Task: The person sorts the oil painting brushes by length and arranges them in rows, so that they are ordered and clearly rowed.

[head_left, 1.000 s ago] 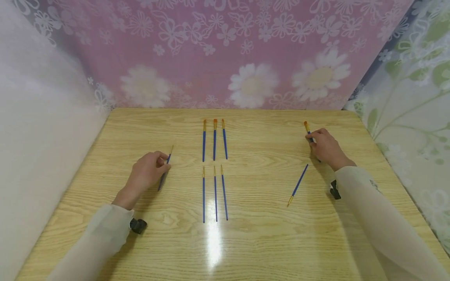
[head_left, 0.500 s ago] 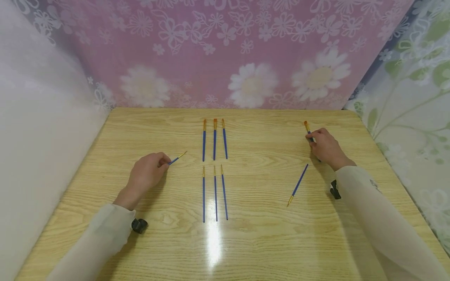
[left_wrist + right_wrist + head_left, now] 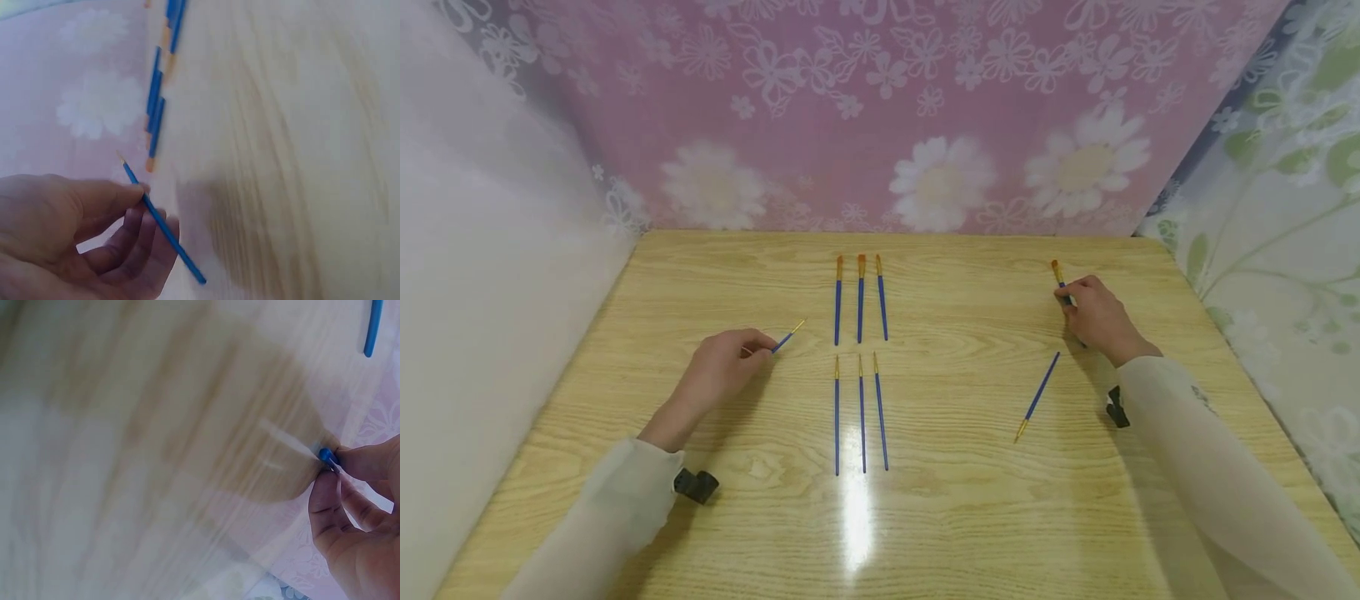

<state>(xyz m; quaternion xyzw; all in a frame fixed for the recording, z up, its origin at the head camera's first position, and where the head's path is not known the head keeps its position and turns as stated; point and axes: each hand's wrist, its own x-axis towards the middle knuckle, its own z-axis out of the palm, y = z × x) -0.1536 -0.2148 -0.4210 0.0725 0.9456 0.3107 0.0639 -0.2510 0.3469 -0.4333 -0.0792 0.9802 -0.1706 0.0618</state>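
Note:
My left hand (image 3: 718,367) pinches a thin paintbrush (image 3: 784,342) with a blue handle and gold ferrule, left of the brush rows. Its tip points right and away from me; the left wrist view shows the handle (image 3: 165,228) crossing between thumb and fingers. At the back right, my right hand (image 3: 1101,321) pinches a thicker paintbrush (image 3: 1057,272) with orange bristles facing the back. Part of that handle is hidden by the fingers; in the right wrist view its blue end (image 3: 326,455) shows. Below the right hand lies another thin paintbrush (image 3: 1039,392), tip toward me.
Three wider orange-bristled brushes (image 3: 861,312) lie side by side at the back middle of the wooden table (image 3: 955,517). Nearer me, three thin brushes (image 3: 862,425) form a second row. A pink flowered backdrop (image 3: 850,125) stands behind the table, with pale sheets at both sides.
The paintbrush in my left hand has turned clockwise, its tip swinging right. That hand has shifted slightly right. My right hand holds its paintbrush in the same place.

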